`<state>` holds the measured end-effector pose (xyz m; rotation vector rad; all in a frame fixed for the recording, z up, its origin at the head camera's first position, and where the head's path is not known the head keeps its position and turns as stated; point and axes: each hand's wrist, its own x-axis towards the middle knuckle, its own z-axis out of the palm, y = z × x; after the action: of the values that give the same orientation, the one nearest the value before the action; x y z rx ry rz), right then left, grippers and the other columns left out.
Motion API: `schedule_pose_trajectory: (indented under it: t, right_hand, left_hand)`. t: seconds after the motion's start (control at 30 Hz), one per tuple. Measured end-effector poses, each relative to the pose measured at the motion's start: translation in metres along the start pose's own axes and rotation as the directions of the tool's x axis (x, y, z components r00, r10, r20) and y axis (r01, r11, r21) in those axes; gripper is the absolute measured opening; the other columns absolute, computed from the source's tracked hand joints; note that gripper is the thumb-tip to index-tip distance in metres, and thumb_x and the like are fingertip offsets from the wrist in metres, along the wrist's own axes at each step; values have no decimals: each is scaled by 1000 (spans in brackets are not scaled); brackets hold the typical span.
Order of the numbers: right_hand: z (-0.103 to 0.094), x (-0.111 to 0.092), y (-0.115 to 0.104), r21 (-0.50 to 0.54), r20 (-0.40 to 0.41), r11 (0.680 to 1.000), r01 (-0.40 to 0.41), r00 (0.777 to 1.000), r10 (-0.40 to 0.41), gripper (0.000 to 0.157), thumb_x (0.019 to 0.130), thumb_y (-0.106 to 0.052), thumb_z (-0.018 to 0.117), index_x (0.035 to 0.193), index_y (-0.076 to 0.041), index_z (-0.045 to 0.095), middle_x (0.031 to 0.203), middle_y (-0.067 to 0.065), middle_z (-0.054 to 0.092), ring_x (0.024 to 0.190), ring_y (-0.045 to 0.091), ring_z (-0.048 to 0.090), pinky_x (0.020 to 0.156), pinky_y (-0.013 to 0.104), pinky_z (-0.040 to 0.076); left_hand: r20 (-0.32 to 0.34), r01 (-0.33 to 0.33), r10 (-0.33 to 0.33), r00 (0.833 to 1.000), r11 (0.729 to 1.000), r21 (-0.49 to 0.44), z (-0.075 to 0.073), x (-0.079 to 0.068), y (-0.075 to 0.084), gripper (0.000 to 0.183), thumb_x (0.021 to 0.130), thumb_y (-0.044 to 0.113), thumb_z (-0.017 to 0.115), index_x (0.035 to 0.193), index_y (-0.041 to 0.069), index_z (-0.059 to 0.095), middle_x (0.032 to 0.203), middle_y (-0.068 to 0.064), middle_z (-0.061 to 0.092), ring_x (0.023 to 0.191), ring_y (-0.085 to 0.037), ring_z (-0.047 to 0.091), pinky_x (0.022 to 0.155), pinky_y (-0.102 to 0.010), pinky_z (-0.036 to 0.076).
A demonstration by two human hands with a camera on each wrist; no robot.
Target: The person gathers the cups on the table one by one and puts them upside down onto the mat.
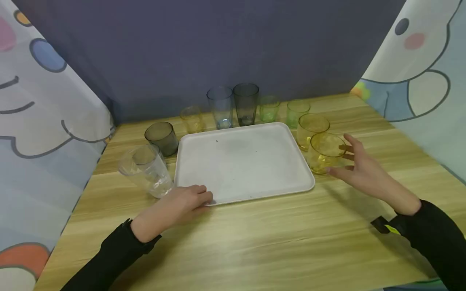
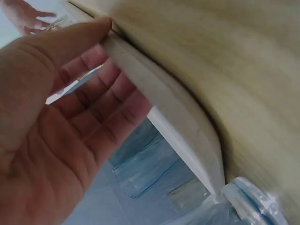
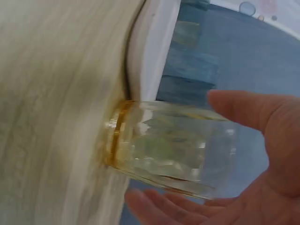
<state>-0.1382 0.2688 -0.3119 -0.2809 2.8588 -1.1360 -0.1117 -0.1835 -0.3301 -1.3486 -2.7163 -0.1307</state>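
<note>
A white rectangular tray [image 1: 244,161] lies on the wooden table. My left hand [image 1: 182,202] pinches its near left edge, thumb on the outer side and fingers over the rim [image 2: 164,98]. At the tray's right side stands a yellow glass [image 3: 164,145], upright. My right hand [image 1: 360,169] is spread around this glass, thumb and fingers on opposite sides of it and not curled tight. Another yellow glass [image 1: 313,123] stands just behind it. Beside my left hand, a clear glass [image 1: 158,180] is close to the tray's left edge.
A grey-brown glass [image 1: 165,139] stands left of the tray. Along the back are an amber glass [image 1: 193,119], a tall bluish glass [image 1: 221,107], a tall dark glass [image 1: 246,103] and two green glasses [image 1: 269,109]. A dark panel [image 1: 218,48] rises behind the table.
</note>
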Motion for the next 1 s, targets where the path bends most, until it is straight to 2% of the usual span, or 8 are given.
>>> schedule_pose_trajectory:
  t: [0.1, 0.3, 0.37, 0.5, 0.67, 0.8, 0.9, 1.0]
  right_hand:
    - [6, 10, 8, 17, 38, 999, -35, 999, 35, 109, 86, -37, 66, 149, -12, -19, 144, 40, 24, 124, 51, 34, 90, 63, 45]
    - [14, 21, 19, 46, -9, 997, -60, 998, 61, 108, 82, -36, 71, 149, -6, -10, 136, 37, 39, 110, 45, 52, 80, 51, 51]
    - [16, 22, 22, 54, -25, 997, -59, 998, 60, 105, 82, -35, 71, 148, -4, -5, 136, 37, 40, 112, 45, 50, 79, 50, 51]
    - [17, 22, 23, 86, -42, 995, -59, 997, 63, 97, 83, -34, 71, 146, -3, 3, 137, 36, 39, 120, 46, 43, 84, 55, 46]
    - [20, 19, 19, 105, -36, 992, -75, 996, 79, 95, 83, -38, 69, 146, -4, 6, 136, 32, 41, 119, 43, 44, 86, 56, 45]
    - [22, 15, 15, 101, -95, 994, -40, 994, 49, 89, 83, -36, 70, 145, -10, 12, 129, 23, 45, 110, 32, 51, 82, 26, 50]
    - [22, 14, 11, 80, -136, 997, 1, 991, 10, 87, 81, -33, 72, 145, -16, 15, 124, 16, 45, 106, 26, 52, 72, 6, 43]
    - [22, 14, 4, 67, -142, 997, 38, 990, -28, 88, 80, -30, 73, 147, -21, 17, 122, 12, 44, 105, 25, 52, 71, 6, 43]
  left_hand:
    - [26, 7, -7, 1000, 1000, -4, 3, -2, 0, 11, 86, 24, 67, 85, 19, 57, 73, 8, 49, 60, -4, 38, 49, -21, 38]
    - [39, 14, -14, 999, 1000, -1, 3, 0, 1, 12, 86, 24, 67, 83, 19, 56, 73, 8, 49, 59, -4, 39, 49, -21, 36]
    - [26, 7, -7, 1000, 1000, 18, 2, 1, 0, 13, 86, 24, 67, 82, 19, 56, 72, 8, 48, 58, -4, 39, 48, -21, 36]
    - [14, 0, 0, 1000, 999, 34, 1, 3, -3, 14, 86, 23, 68, 81, 19, 55, 71, 8, 46, 57, -5, 37, 47, -21, 35]
    - [13, 1, -2, 1000, 1000, 27, 2, -1, -5, 14, 86, 23, 67, 80, 20, 55, 70, 8, 46, 56, -4, 36, 46, -19, 32]
    - [-7, -7, 7, 1000, 1000, 22, 4, -3, -6, 13, 86, 23, 67, 81, 20, 56, 71, 8, 47, 56, -3, 37, 45, -18, 32]
    - [-6, -5, 5, 1000, 1000, 11, 5, -2, -6, 12, 86, 23, 67, 82, 20, 56, 72, 8, 49, 57, -3, 38, 45, -19, 33]
    - [-2, 4, -4, 1000, 1000, 2, 6, -3, -6, 12, 86, 23, 67, 82, 20, 56, 72, 8, 50, 57, -3, 38, 46, -19, 34]
